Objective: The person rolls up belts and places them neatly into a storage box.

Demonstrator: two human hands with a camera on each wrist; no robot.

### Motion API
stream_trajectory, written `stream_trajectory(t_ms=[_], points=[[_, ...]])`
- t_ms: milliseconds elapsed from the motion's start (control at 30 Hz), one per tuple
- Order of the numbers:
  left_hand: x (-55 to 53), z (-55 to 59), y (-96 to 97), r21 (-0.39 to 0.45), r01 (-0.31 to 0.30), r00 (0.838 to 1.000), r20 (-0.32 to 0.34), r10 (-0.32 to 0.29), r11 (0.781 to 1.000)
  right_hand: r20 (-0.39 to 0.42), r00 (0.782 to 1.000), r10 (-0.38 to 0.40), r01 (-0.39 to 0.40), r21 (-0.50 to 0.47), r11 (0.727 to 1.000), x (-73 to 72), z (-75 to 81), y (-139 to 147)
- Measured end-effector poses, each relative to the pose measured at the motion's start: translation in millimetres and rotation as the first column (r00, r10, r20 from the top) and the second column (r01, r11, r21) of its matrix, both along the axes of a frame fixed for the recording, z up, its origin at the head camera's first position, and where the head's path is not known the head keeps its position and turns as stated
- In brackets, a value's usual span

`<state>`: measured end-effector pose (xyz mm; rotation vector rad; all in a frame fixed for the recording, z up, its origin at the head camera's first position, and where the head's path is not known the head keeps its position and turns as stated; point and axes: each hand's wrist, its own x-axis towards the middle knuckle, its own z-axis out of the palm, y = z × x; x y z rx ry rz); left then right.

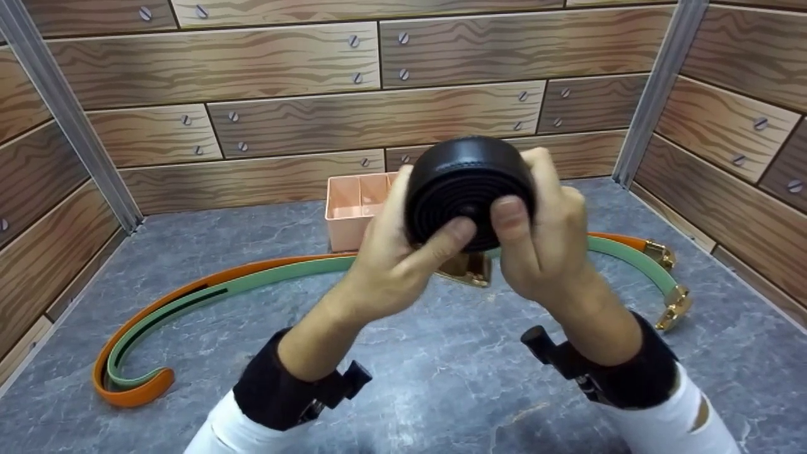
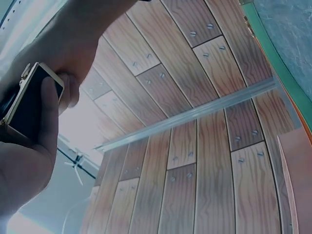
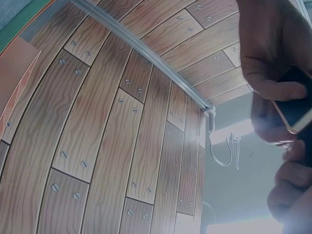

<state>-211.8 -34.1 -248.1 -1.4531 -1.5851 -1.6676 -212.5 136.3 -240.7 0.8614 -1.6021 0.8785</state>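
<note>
Both hands hold a tightly rolled black belt (image 1: 471, 151) up in front of me, its spiral face toward me. My left hand (image 1: 392, 268) grips the left side, thumb against the spiral. On the opposite side my right hand (image 1: 555, 236) grips the roll, its thumb also on that face. The wrist views show a dark, gold-rimmed buckle (image 2: 34, 102) among the fingers. A gold piece (image 1: 470, 271) appears just below the roll in the head view. Behind the hands, a green belt (image 1: 290, 272) and an orange belt (image 1: 217, 277) curve along the table.
A pink divided box (image 1: 347, 233) stands at the back, partly hidden by my left hand. Gold buckles (image 1: 676, 308) end the two belts at the right. Wood-patterned walls (image 1: 302, 63) enclose the grey marbled table (image 1: 403, 391) at the back and sides.
</note>
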Motion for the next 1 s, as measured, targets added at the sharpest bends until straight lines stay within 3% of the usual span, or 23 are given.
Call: stream_trajectory(t_ms=[100,167,267,367,600,800,900,1000], points=[[-3.2,5.0,-8.9,-0.042,-0.048,0.999,-0.001,0.048,0.998,0.012,0.999,-0.033,0.030,0.153,0.988,0.2,4.5,7],[-3.8,8.0,-15.7,-0.086,-0.138,0.990,-0.026,0.136,0.987,0.005,1.000,-0.023,0.021,0.236,0.972,-1.0,8.2,13],[-2.5,10.7,-21.6,-0.164,-0.294,0.955,-0.078,0.285,0.942,-0.022,1.000,-0.005,0.011,0.289,0.957,-3.1,11.7,19],[-2.1,11.9,-20.5,-0.171,-0.376,0.927,-0.069,0.370,0.911,-0.050,0.999,-0.016,0.030,0.284,0.958,-4.2,10.6,19],[-1.2,10.1,-14.6,-0.051,-0.401,0.912,0.071,0.404,0.915,-0.141,0.985,-0.103,0.133,0.223,0.966,-8.2,0.7,6],[-0.7,9.2,-9.8,-0.072,-0.265,0.949,0.160,0.274,0.961,-0.208,0.976,-0.061,0.078,0.074,0.994,-14.7,-2.2,3],[-0.9,9.3,-10.8,-0.127,-0.255,0.953,0.135,0.271,0.959,-0.213,0.977,-0.034,0.040,0.028,0.999,-17.1,-1.1,5],[-2.5,9.0,-15.2,-0.193,-0.338,0.939,0.001,0.345,0.921,-0.195,0.980,-0.027,0.029,0.005,1.000,-17.9,1.4,9]])
